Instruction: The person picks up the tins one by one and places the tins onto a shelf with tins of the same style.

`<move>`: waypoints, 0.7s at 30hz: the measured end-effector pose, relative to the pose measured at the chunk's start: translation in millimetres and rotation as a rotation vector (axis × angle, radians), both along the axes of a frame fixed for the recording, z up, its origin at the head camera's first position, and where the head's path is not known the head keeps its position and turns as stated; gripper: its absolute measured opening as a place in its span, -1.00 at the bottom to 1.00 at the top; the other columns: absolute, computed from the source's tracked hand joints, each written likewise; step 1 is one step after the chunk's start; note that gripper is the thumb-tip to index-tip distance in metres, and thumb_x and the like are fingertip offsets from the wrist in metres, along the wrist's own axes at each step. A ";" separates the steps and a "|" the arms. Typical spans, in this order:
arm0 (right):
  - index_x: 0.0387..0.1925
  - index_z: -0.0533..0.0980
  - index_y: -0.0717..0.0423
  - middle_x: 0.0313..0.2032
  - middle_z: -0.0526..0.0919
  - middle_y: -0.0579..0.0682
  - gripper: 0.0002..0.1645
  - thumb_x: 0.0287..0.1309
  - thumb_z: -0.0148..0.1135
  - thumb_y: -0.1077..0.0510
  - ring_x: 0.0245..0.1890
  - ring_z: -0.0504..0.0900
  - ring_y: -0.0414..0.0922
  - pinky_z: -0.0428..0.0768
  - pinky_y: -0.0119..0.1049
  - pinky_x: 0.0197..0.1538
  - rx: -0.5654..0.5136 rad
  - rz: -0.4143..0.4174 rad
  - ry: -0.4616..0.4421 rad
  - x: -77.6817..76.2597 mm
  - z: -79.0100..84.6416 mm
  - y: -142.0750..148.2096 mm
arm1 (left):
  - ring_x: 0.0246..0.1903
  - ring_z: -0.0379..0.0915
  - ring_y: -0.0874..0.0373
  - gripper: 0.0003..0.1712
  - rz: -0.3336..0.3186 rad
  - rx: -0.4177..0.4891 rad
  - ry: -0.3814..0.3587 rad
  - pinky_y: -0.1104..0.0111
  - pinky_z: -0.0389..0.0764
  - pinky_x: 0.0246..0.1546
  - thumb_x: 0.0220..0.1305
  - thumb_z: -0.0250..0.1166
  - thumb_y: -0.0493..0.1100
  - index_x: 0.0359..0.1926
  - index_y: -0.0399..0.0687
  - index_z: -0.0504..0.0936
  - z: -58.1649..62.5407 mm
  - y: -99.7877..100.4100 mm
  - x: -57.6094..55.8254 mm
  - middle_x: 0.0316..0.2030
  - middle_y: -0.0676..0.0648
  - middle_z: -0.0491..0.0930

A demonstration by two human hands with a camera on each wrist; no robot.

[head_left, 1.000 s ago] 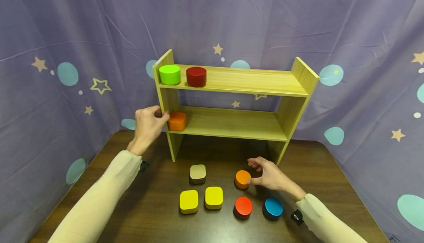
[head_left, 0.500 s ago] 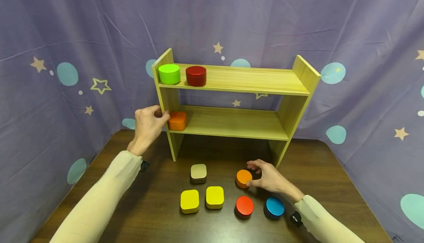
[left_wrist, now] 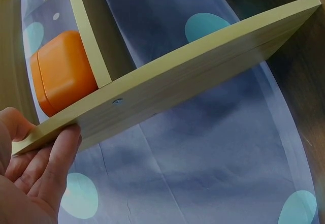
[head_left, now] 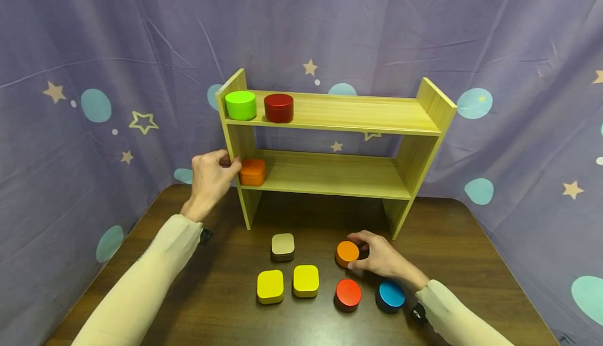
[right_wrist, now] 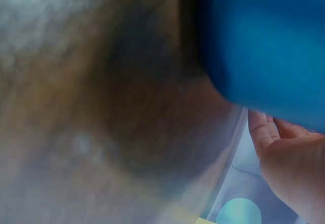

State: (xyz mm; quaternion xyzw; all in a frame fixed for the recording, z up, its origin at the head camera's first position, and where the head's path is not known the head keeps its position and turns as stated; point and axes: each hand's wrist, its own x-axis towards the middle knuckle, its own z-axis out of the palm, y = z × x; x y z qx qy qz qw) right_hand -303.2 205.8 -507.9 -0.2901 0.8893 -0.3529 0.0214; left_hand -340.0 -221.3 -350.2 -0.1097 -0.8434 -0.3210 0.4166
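Observation:
My left hand [head_left: 209,181] grips the left side panel of the wooden shelf [head_left: 330,176], thumb on one face and fingers on the outer face, as the left wrist view shows. Right beside the thumb, an orange square tin [left_wrist: 66,74] sits on the lower board. My right hand [head_left: 383,254] holds a round orange tin [head_left: 347,253] on the table, thumb at its near side and fingers curled at its far side. That tin is out of sight in the right wrist view, where a blue round tin [right_wrist: 269,46] covers part of the hand.
Light green [head_left: 241,106] and dark red [head_left: 279,108] round tins stand on the upper board. On the table are a beige square tin [head_left: 282,246], two yellow square tins [head_left: 270,286] and a red round tin [head_left: 348,293]. A purple curtain [head_left: 118,32] hangs behind.
My right hand has shifted slightly left and its fingers have drawn in around the round orange tin. My left hand stays on the side panel. The view has tilted a little.

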 end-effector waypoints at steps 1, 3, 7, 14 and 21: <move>0.27 0.60 0.35 0.16 0.74 0.21 -0.16 0.01 0.71 0.05 -0.04 0.72 -0.11 0.73 -0.34 0.05 0.000 -0.001 -0.007 0.1 -0.3 -0.5 | -0.63 0.62 -0.04 -0.79 0.002 -0.001 -0.001 0.74 0.25 -0.50 0.21 0.41 -0.31 -0.56 -0.29 0.77 0.0 -0.2 0.0 -0.59 -0.25 0.78; 0.27 0.60 0.34 0.17 0.74 0.21 -0.16 0.00 0.71 0.06 -0.05 0.73 -0.12 0.72 -0.36 0.04 -0.001 -0.006 -0.020 0.3 -0.6 -1.3 | -0.65 0.55 0.06 -0.79 0.003 -0.002 -0.003 0.72 0.26 -0.51 0.20 0.42 -0.31 -0.56 -0.28 0.78 0.0 -0.6 0.1 -0.60 -0.24 0.77; 0.28 0.60 0.33 0.16 0.74 0.20 -0.17 0.00 0.71 0.07 -0.06 0.74 -0.11 0.72 -0.36 0.03 -0.002 -0.004 -0.031 0.3 -1.5 -2.0 | -0.66 0.41 0.23 -0.76 0.006 -0.004 -0.007 0.68 0.26 -0.53 0.21 0.42 -0.31 -0.59 -0.27 0.75 0.1 -0.8 0.4 -0.63 -0.23 0.75; 0.27 0.61 0.28 0.11 0.75 0.13 -0.19 0.02 0.71 0.06 -0.07 0.74 -0.13 0.73 -0.36 0.03 0.006 -0.001 -0.040 0.7 -2.5 -1.7 | -0.68 0.40 0.24 -0.71 0.000 -0.004 -0.010 0.66 0.26 -0.56 0.24 0.42 -0.30 -0.63 -0.23 0.72 -0.1 -0.6 2.2 -0.64 -0.22 0.74; 0.29 0.61 0.25 0.11 0.76 0.11 -0.21 0.04 0.70 0.07 -0.10 0.72 -0.18 0.71 -0.39 0.00 -0.001 -0.010 -0.052 2.1 -2.8 -3.1 | -0.70 0.41 0.20 -0.67 0.001 -0.009 -0.012 0.61 0.28 -0.59 0.24 0.43 -0.29 -0.67 -0.22 0.67 1.0 -0.3 1.5 -0.66 -0.22 0.73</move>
